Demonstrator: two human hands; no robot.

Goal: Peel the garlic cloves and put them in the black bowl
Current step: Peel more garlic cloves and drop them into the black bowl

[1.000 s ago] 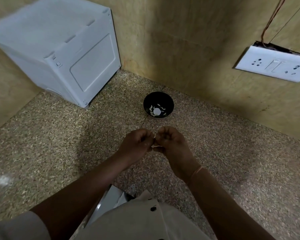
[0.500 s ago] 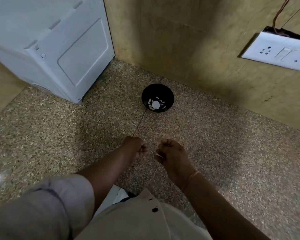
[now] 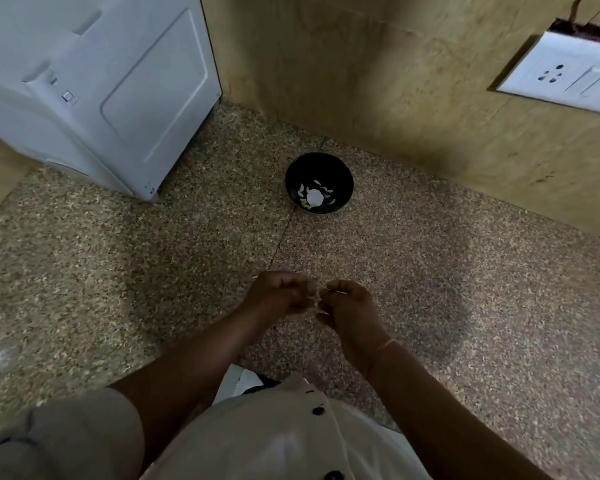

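Head view shows left hand (image 3: 284, 292) and right hand (image 3: 347, 306) curled fingertip to fingertip, pinching a mostly hidden clove (image 3: 315, 299); bowl (image 3: 319, 168) sits well beyond on the surface (image 3: 430, 271); best to hold one end firm and strip the skin in small pulls.

Left hand (image 3: 280, 293), right hand (image 3: 347, 308), fingers curled

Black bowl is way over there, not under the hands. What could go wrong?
The black bowl sits apart from the left hand and right hand, so a clove or peel could drop on the speckled surface between. Anything pinched in the curled fingers is too small to see and may slip. The bowl is small, so a toss could miss.
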